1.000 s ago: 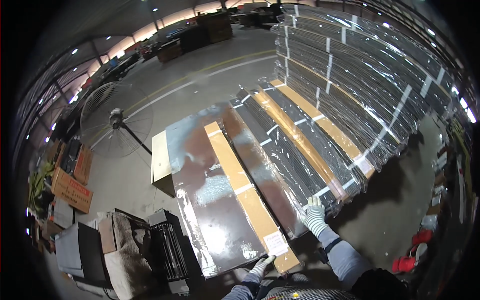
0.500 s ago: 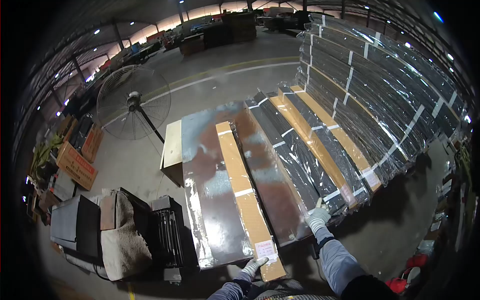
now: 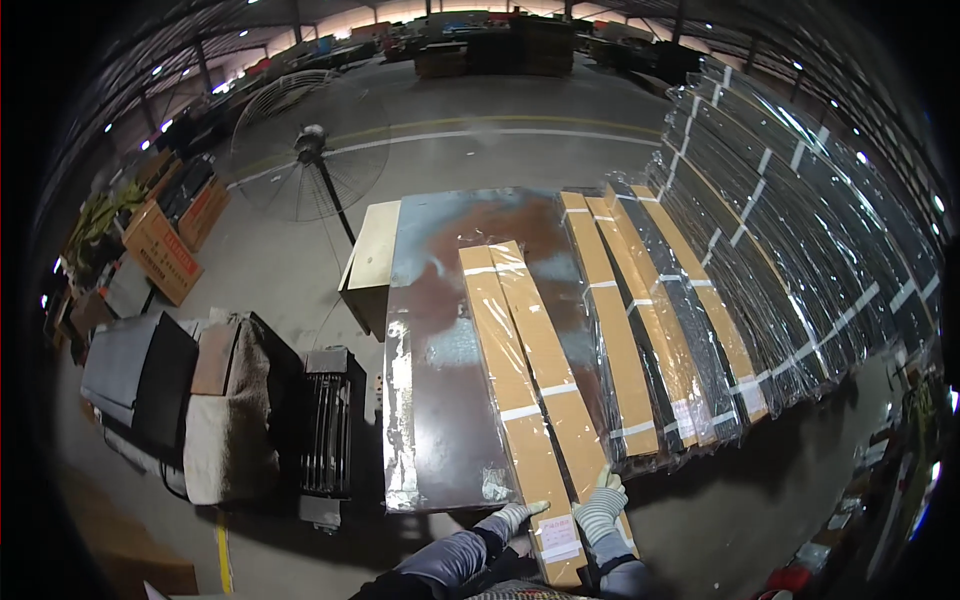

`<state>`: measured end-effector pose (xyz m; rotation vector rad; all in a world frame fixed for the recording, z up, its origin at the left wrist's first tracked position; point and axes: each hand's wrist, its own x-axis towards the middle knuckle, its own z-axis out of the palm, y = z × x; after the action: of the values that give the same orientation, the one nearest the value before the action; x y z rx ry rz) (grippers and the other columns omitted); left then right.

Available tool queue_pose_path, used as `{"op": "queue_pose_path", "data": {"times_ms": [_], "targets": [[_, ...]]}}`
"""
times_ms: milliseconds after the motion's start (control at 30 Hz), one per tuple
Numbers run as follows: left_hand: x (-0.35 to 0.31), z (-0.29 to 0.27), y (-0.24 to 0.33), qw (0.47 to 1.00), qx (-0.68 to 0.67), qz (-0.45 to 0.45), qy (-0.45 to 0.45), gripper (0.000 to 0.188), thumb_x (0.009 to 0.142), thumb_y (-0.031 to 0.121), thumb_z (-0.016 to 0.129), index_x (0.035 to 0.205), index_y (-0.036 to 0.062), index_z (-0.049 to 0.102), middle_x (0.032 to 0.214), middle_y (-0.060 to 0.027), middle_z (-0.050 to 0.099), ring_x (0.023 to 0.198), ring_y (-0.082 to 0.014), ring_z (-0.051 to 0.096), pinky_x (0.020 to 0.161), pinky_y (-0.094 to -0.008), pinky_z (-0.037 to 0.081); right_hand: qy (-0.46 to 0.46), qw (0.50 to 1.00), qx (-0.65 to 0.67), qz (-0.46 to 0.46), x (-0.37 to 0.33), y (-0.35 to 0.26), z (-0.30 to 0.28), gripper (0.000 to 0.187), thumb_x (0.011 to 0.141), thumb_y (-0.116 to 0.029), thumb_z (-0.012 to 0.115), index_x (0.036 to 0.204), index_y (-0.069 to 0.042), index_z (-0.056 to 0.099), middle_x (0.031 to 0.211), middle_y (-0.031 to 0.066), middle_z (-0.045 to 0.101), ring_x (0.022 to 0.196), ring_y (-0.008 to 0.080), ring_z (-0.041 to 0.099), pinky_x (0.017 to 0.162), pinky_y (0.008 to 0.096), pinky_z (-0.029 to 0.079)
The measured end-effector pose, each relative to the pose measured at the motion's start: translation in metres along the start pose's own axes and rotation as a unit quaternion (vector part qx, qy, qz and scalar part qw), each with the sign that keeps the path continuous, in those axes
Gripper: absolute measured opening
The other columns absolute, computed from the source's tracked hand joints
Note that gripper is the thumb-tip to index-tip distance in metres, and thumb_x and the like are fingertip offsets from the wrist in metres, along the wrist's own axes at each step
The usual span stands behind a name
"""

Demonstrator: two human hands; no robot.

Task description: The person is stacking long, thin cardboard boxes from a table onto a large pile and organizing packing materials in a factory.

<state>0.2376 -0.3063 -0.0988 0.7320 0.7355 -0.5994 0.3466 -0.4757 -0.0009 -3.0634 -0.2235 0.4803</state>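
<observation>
Two long, flat, plastic-wrapped cardboard packages lie side by side on a metal-topped table [image 3: 440, 400], their near ends past its front edge. My left hand [image 3: 515, 514], in a striped glove, is closed on the left edge of the left package [image 3: 520, 430], thumb on top beside a pink-white label. White bands cross both packages. At the near end of the right package [image 3: 563, 400] my right hand [image 3: 603, 505], also gloved, is closed on it; part of its grip is hidden. A narrow dark gap runs between the two.
On the table's right lie more wrapped long packages [image 3: 615, 330], cardboard and dark. A tall stack of wrapped dark panels [image 3: 790, 250] rises beyond them. A floor fan [image 3: 312, 145], a pale wooden box [image 3: 372, 245], cloth-draped equipment [image 3: 232, 440] and cartons [image 3: 160, 250] stand to the left.
My right hand has moved left from the right-hand bundle to the second package, which now lies beside the first. A cardboard face now shows where that bundle looked dark. The view has shifted.
</observation>
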Motion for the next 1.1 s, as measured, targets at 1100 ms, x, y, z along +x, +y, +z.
{"op": "queue_pose_path", "data": {"times_ms": [1100], "targets": [[-0.161, -0.229, 0.021, 0.684, -0.445, 0.388, 0.429, 0.086, 0.081, 0.025, 0.081, 0.148, 0.0116, 0.028, 0.135, -0.0163, 0.055, 0.118, -0.0348, 0.059, 0.090, -0.0530, 0.055, -0.075, 0.817, -0.046, -0.570, -0.026, -0.318, -0.052, 0.108, 0.048, -0.056, 0.087, 0.139, -0.011, 0.049, 0.126, 0.0245, 0.054, 0.117, 0.0409, 0.054, 0.098, 0.0499, 0.045]]}}
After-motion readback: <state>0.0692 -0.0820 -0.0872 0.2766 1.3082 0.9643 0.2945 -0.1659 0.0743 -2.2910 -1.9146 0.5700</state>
